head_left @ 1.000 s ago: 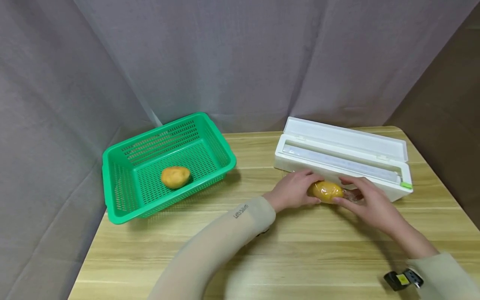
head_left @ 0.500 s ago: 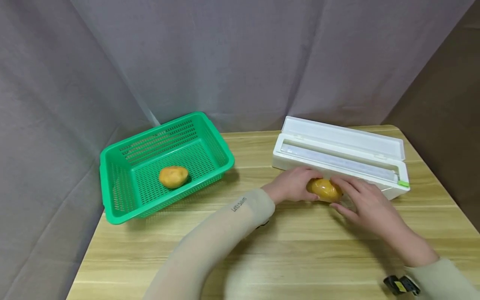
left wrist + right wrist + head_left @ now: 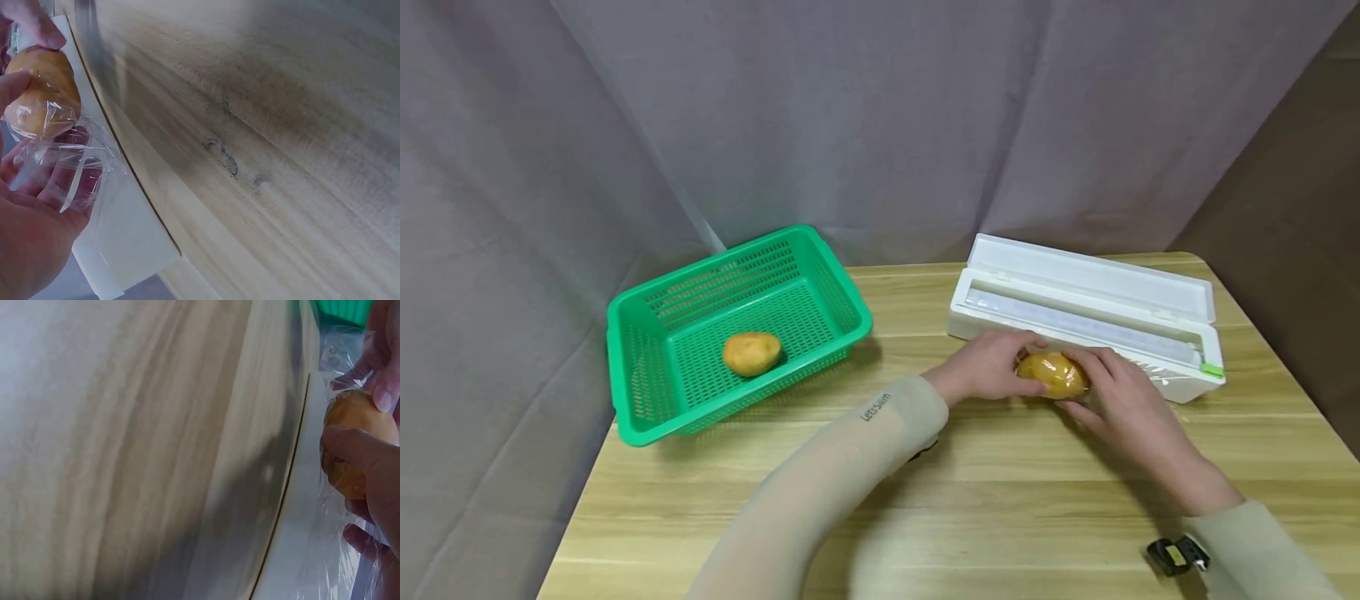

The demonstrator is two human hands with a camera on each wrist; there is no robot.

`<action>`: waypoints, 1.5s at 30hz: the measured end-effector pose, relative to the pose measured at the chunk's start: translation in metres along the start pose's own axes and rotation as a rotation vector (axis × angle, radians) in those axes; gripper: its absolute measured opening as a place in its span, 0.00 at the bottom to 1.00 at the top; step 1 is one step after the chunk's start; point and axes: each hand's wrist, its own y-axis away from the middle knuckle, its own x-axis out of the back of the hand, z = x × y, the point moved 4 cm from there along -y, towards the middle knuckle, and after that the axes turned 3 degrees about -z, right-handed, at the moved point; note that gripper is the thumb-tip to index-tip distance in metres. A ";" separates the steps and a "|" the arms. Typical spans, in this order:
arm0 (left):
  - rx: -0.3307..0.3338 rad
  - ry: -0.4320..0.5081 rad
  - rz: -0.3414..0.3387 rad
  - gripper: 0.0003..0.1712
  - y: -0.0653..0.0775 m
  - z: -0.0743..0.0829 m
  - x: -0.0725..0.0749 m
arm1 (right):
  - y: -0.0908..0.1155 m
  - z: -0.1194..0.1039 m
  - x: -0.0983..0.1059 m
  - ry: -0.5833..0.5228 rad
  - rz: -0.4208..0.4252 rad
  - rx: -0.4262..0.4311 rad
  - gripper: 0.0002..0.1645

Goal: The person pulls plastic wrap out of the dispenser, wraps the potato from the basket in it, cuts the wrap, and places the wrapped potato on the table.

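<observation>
A yellow mango [image 3: 1054, 375], wrapped in shiny cling film [image 3: 81, 169], is held between both hands just in front of the white cling film dispenser [image 3: 1090, 275]. My left hand [image 3: 991, 365] grips its left end with thumb and fingers, and loose film bunches across those fingers in the left wrist view. At the other end my right hand [image 3: 1131, 408] holds the mango, thumb on the near side. More film trails from the fruit past the right fingers in the right wrist view. The undersides of the fruit and some fingertips are hidden.
On the left, a green plastic basket [image 3: 617, 367] holds another mango [image 3: 752, 354] without film. The dispenser's lid stands open, showing a roll [image 3: 1075, 323] inside, and a green slider [image 3: 1212, 370] sits at its right end. Grey curtain [image 3: 880, 125] hangs behind the wooden table [image 3: 1000, 525].
My right hand shifts its grip around the mango's right end, its fingers now further over the top. The film end that bunched at the right is drawn in. The left hand stays on the mango.
</observation>
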 end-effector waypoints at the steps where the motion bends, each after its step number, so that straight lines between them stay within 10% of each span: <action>1: -0.007 -0.013 0.008 0.36 0.001 0.001 0.000 | 0.000 0.001 0.001 -0.004 0.004 -0.002 0.54; 16: 0.003 -0.608 0.123 0.43 0.010 0.016 -0.012 | -0.006 0.001 0.011 0.008 0.007 -0.073 0.51; 28: -0.011 -0.682 0.245 0.37 0.007 0.015 -0.013 | -0.007 -0.002 0.014 -0.008 -0.029 -0.099 0.51; 38: -0.042 -0.629 0.198 0.37 0.005 0.018 0.000 | -0.004 -0.008 0.020 0.081 0.027 -0.038 0.60; 45: -0.017 -0.541 0.100 0.39 0.003 0.020 0.011 | -0.004 -0.004 0.017 0.101 0.052 0.036 0.49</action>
